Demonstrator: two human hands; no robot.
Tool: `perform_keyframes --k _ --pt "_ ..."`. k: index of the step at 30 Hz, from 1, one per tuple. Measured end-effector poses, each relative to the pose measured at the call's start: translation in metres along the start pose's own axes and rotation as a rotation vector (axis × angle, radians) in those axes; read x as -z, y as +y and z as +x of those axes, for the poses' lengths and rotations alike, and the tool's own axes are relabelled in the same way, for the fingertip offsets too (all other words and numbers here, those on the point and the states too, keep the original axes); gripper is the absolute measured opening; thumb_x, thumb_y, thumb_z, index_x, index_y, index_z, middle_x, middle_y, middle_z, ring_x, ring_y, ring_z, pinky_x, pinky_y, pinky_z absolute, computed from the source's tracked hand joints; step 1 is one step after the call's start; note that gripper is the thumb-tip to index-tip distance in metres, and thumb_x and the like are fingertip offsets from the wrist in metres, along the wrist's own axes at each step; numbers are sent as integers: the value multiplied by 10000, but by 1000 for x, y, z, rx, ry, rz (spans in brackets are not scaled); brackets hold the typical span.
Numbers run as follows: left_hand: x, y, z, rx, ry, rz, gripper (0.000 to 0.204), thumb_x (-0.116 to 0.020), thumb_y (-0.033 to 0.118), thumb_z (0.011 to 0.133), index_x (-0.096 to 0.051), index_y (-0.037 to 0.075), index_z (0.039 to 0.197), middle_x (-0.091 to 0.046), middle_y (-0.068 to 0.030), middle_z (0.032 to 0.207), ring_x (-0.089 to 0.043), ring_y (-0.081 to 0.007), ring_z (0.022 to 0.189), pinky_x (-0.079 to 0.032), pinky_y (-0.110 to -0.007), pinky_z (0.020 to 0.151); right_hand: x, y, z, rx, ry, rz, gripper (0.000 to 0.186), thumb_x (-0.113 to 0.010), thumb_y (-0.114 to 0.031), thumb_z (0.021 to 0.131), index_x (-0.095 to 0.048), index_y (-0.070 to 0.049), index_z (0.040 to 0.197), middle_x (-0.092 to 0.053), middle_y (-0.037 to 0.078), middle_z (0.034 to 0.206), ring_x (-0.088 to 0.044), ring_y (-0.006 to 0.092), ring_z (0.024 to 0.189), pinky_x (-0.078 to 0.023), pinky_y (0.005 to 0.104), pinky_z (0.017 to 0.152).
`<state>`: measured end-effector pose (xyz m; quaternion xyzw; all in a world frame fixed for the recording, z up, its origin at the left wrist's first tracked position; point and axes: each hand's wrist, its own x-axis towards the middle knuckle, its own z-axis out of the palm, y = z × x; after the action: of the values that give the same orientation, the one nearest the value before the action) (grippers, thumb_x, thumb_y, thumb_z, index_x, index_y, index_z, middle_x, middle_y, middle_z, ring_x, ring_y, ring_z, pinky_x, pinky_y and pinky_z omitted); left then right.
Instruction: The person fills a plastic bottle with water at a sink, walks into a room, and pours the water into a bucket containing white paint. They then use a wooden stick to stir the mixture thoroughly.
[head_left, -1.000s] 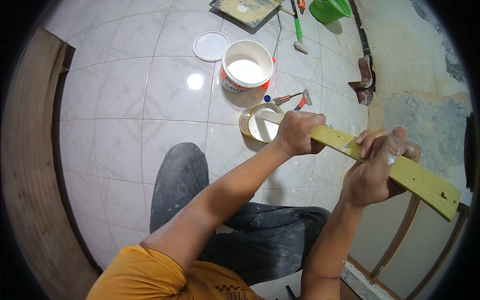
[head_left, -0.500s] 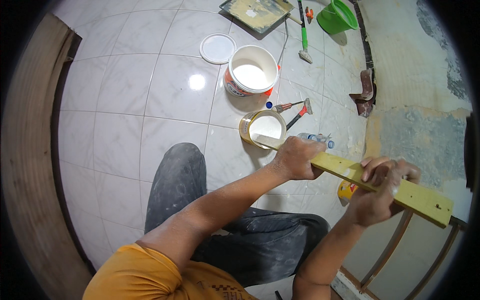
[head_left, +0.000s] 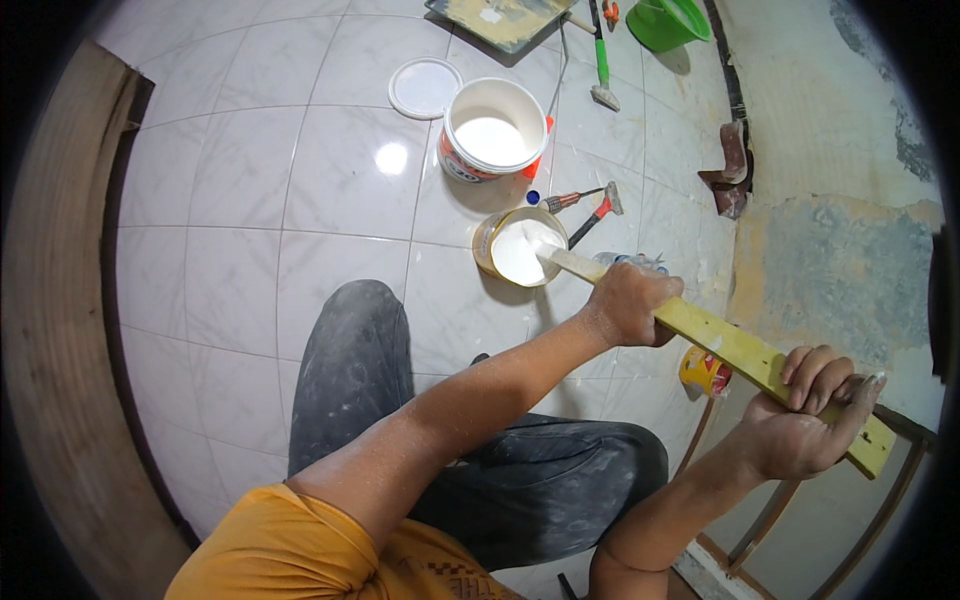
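Observation:
A long yellow-painted wooden stick (head_left: pixel 722 338) slants from the lower right down into a small open paint can (head_left: pixel 482 250). White paint (head_left: pixel 515 252) fills much of that can, and the stick's whitened tip dips into it near the right rim. My left hand (head_left: pixel 632 303) is closed round the stick a short way above the can. Farther up, near its top end, my right hand (head_left: pixel 812 415) grips the stick with fingers curled over it and thumb stretched along it. Whitish dust or paint marks my hands and forearms.
Behind the can stands a larger white bucket (head_left: pixel 456 118) with white paint, its lid (head_left: pixel 426 88) beside it. Close by lie a scraper (head_left: pixel 598 214) and screwdriver (head_left: pixel 572 198). A paint tray (head_left: pixel 500 22), green-handled scraper (head_left: pixel 602 70), green bucket (head_left: pixel 665 25) and yellow can (head_left: pixel 703 370) are farther out.
Both hands and the stick have shifted to the right. The stick's dipped end has moved from the can's front left toward its right side. The view has tilted slightly.

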<state>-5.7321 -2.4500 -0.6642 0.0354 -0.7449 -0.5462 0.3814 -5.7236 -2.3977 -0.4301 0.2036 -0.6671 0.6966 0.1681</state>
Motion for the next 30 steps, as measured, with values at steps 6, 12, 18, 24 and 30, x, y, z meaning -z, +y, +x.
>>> perform_keyframes --k 6,12,18,24,30 --pt "16 21 -17 109 -147 90 297 -768 319 745 -579 103 820 -636 -104 704 -689 -349 689 -553 -464 616 3 -4 8 -37 38 -42 363 -491 -302 1096 -374 -151 788 -303 -24 583 -285 67 466 -284 237 476" --pt "47 0 -8 -24 -93 121 273 -786 283 754 -604 101 842 -630 -92 678 -684 -320 647 -552 -436 595 0 7 -4 30 -41 29 323 -444 -302 1110 -387 -154 829 -321 -21 600 -300 68 473 -284 242 462" --pt "31 -11 12 -109 68 19 212 -751 212 775 -581 87 771 -592 -117 645 -630 -341 585 -503 -429 540 -7 7 -8 66 -77 25 341 -425 -303 1113 -375 -135 821 -314 -17 601 -313 84 487 -326 256 504" --pt "12 -1 4 -25 96 -23 215 -706 275 756 -582 101 774 -623 -133 675 -661 -366 635 -524 -465 586 -20 -5 -12 68 -66 -75 433 -404 -298 1117 -325 -155 716 -292 -6 575 -328 93 480 -329 255 498" --pt "28 20 -22 65 -9 -9 230 -716 287 771 -580 103 794 -617 -122 669 -670 -364 660 -534 -474 609 -19 -21 -19 -43 -69 -32 469 -365 -346 1122 -339 -154 695 -300 3 551 -302 95 452 -304 245 472"
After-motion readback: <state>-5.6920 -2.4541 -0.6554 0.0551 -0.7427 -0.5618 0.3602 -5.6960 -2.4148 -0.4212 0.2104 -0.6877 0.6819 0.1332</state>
